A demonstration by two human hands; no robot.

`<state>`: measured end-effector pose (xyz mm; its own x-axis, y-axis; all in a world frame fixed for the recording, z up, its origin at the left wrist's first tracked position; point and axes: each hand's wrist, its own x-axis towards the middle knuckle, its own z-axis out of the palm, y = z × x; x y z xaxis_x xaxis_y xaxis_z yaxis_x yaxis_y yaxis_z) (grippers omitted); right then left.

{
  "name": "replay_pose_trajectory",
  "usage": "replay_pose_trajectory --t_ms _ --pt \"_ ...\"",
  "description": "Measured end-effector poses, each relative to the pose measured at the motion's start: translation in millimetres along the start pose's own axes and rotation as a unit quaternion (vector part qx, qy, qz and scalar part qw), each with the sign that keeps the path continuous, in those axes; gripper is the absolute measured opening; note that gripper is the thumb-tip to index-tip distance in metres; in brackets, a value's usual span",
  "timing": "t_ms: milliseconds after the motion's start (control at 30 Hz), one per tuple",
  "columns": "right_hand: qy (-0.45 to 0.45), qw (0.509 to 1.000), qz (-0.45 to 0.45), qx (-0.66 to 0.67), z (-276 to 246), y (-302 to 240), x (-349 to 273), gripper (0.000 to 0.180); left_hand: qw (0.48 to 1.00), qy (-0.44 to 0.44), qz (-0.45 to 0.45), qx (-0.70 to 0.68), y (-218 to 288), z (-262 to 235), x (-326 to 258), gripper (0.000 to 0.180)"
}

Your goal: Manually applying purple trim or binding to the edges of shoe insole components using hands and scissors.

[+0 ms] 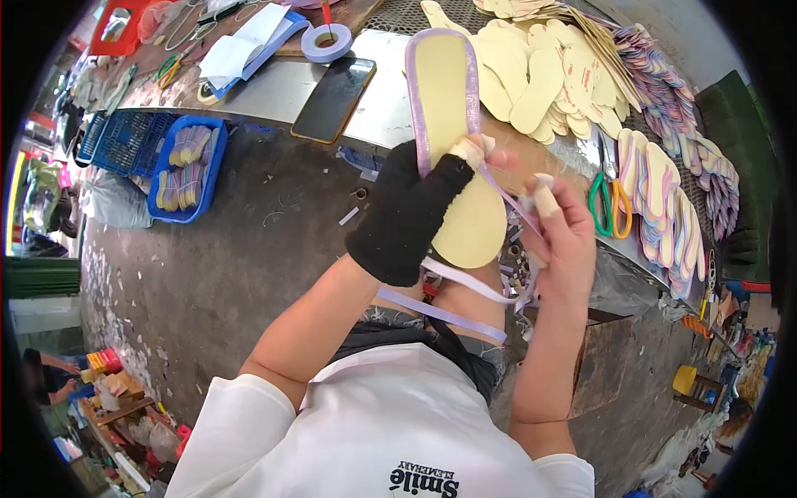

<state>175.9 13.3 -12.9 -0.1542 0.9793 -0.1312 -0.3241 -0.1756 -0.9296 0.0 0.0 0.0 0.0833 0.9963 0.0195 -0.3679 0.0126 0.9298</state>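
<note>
My left hand (403, 216), in a black fingerless glove, grips a pale yellow shoe insole (470, 226) around its middle, thumb on top. Shiny purple binding tape (413, 91) edges the upper end of the insole; the rounded lower end shows a bare edge. From beside my left thumb a loose length of the tape runs to my right hand (564, 236). That hand pinches the tape between thumb and fingers, with pale wraps on some fingertips. More of the ribbon (448, 318) loops down across my lap.
Plain insoles (540, 75) lie heaped on the bench ahead. Edged insoles (660, 195) stand stacked at the right, beside green-and-orange-handled scissors (610, 203). A phone (334, 100) and a tape roll (326, 41) sit left of centre. A blue basket (217, 162) holds bundled insoles. Scraps litter the floor.
</note>
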Motion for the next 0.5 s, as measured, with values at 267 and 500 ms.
replay_pose_trajectory --t_ms 267,500 --pt "-0.044 0.998 0.045 0.017 -2 0 -15 0.011 0.994 0.083 0.0 -0.073 9 16 -9 0.023" --pt "-0.069 0.998 0.004 0.013 -12 -1 -8 0.01 0.997 0.065 0.025 -0.024 10 16 -10 0.017"
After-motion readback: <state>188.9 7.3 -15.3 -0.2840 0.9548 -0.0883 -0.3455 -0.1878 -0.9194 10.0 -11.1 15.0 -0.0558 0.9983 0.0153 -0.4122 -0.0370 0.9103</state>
